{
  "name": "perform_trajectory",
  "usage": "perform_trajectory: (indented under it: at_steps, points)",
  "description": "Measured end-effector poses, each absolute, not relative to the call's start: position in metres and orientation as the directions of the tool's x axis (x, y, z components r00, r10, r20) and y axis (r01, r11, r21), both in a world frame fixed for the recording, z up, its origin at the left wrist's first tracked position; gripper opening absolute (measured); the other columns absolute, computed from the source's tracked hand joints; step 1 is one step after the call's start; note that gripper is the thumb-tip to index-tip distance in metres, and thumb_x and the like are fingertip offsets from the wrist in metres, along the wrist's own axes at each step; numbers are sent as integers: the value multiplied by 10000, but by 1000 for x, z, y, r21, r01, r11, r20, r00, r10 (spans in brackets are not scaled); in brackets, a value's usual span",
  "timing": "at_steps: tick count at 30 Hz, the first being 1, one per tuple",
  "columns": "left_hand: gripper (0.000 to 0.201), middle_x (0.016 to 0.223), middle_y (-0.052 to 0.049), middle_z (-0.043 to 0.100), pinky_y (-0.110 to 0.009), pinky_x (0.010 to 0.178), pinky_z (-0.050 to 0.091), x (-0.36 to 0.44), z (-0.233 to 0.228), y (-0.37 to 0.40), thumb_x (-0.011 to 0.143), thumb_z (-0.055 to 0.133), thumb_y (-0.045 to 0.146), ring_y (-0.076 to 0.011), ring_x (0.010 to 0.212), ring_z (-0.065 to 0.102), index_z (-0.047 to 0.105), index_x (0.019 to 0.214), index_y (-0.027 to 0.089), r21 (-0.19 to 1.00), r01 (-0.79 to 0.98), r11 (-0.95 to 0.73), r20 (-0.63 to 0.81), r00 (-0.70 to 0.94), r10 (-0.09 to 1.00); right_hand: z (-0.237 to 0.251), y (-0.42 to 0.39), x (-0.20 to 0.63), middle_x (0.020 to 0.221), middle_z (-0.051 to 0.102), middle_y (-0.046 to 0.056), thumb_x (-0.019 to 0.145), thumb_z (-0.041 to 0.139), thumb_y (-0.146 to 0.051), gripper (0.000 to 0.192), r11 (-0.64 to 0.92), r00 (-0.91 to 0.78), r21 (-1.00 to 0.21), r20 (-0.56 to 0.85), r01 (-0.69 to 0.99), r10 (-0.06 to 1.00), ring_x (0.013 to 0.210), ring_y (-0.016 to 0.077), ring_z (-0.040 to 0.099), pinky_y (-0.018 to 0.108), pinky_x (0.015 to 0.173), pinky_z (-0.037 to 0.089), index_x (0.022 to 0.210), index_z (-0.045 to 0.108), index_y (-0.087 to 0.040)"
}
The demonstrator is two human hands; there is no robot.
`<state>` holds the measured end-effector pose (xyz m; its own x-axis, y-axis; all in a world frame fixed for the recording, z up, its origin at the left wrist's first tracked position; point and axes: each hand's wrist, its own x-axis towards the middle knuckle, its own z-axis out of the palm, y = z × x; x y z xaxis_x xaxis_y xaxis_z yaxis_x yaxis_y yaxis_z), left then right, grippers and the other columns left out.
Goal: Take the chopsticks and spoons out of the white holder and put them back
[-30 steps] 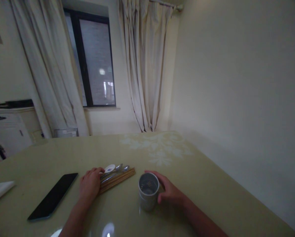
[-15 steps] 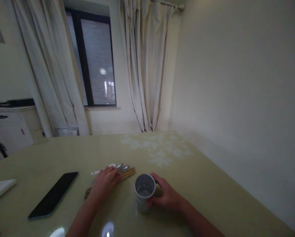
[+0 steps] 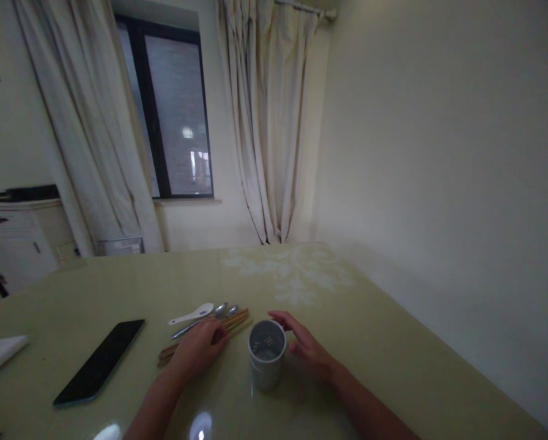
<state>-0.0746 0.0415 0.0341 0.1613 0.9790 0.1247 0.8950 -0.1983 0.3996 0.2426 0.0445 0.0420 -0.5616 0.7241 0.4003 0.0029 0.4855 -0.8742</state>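
Gathering step, I judge: left hand (image 3: 196, 351) lies flat on chopsticks (image 3: 230, 321) beside spoons (image 3: 196, 315), right hand (image 3: 306, 345) open behind upright holder (image 3: 266, 354); next needs pinching utensils.

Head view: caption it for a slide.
Left hand on chopsticks beside spoons; right hand open behind grey cup.
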Motion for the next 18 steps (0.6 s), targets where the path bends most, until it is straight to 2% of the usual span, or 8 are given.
perform_trajectory:
  at_steps: [3,5,8,10,12,14,16,18]
  points:
    - [140,904,-78,735,-331,775,451,-67,36,40,902,585,310,-262,890,683,659,827,216,427,876,-225,206,148,967,44,49,239,1310,703,147,937,389,-868,829,541,-428,-841,480,26,766,1214,328,635,474,1060,462,1448,599,-250]
    - [205,867,-72,739,-342,760,471,-61,40,41,921,582,385,-255,829,683,660,842,212,545,805,-235,259,105,960,54,52,233,1258,726,139,991,411,-791,705,572,-319,-817,524,73,790,1175,302,655,452,1041,479,1367,653,-246]
    - [390,817,-56,745,-344,731,519,-47,54,43,938,577,574,-234,760,687,677,901,200,804,527,-276,319,9,948,84,59,218,1124,759,119,1006,558,-668,517,603,-224,-776,564,186,795,1079,271,690,412,997,509,1188,741,-221]
    - [451,803,-44,748,-325,720,546,-34,69,43,900,636,640,-213,750,694,687,928,192,904,287,-317,345,-49,937,110,63,205,1044,778,109,986,632,-614,448,608,-222,-750,566,262,794,998,260,706,406,957,521,1090,774,-203]
    - [445,801,-35,752,-292,698,551,-19,88,43,846,733,625,-189,743,694,693,925,189,919,145,-367,378,-59,924,135,66,192,1046,795,100,981,664,-549,378,600,-270,-765,541,234,796,940,243,718,385,902,542,1049,779,-196]
    - [404,814,-28,749,-271,678,549,-6,111,43,821,787,572,-168,726,684,694,908,189,903,102,-418,420,3,908,155,68,182,1015,801,85,1000,642,-496,332,595,-281,-791,545,139,790,915,226,728,366,881,555,1034,780,-196]
    - [361,829,-25,748,-273,666,552,2,133,43,841,770,537,-160,701,677,694,917,192,886,96,-454,450,64,891,170,67,179,939,795,69,1002,639,-475,314,581,-281,-814,556,8,782,867,214,740,346,839,576,1031,772,-192]
    - [318,858,-40,763,-290,724,557,3,149,47,895,699,511,-176,760,692,716,911,194,848,169,-502,493,92,865,180,66,185,891,785,60,981,672,-477,302,571,-254,-817,571,-79,781,832,207,749,332,810,590,1003,763,-190]
